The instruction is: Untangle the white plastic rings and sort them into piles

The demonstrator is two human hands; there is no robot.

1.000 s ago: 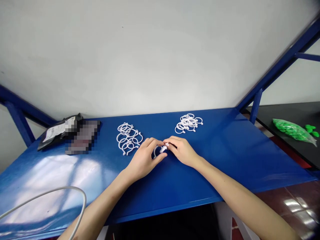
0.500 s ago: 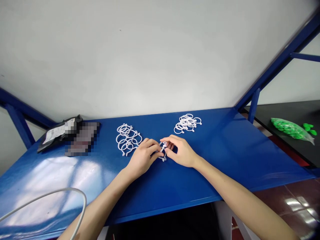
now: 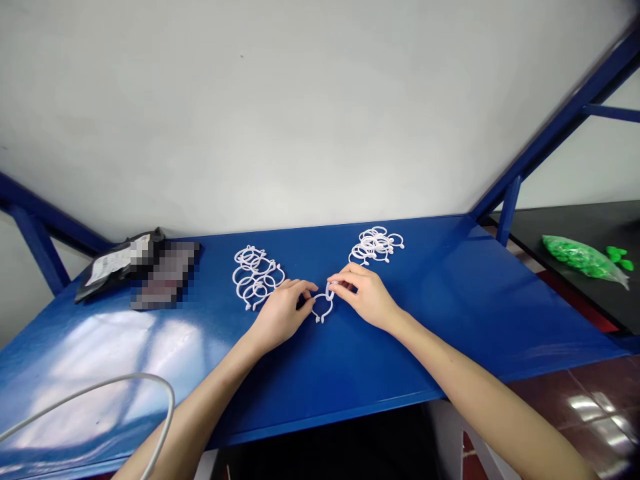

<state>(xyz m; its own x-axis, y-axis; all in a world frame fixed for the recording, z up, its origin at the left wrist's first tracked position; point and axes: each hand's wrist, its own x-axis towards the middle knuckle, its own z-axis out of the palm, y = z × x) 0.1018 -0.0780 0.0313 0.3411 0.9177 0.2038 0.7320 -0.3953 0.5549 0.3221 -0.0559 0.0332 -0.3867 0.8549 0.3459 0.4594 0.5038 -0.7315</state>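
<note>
An open white plastic ring (image 3: 329, 309) with small knobs at its two ends lies on the blue table between my hands. My right hand (image 3: 367, 297) pinches a second white ring, seen nearly edge-on, at the upper right of the first. My left hand (image 3: 284, 310) is beside the lying ring, thumb and index finger apart, the thumb tip at the ring's left side; I cannot tell whether it touches. To the left of it is a loose pile of similar white rings (image 3: 243, 275). Another pile of rings (image 3: 373, 243) sits beyond my right hand.
A black package (image 3: 107, 267) and a blurred dark packet (image 3: 167, 277) rest at the back left of the blue table (image 3: 350, 373). A white cable (image 3: 115, 380) curves across the front left. On a black table at right is a bag of green pieces (image 3: 580, 257).
My left fingers have parted from the rings between my hands. One ring now lies flat with its knobbed ends toward me, while the right hand holds another slightly apart.
</note>
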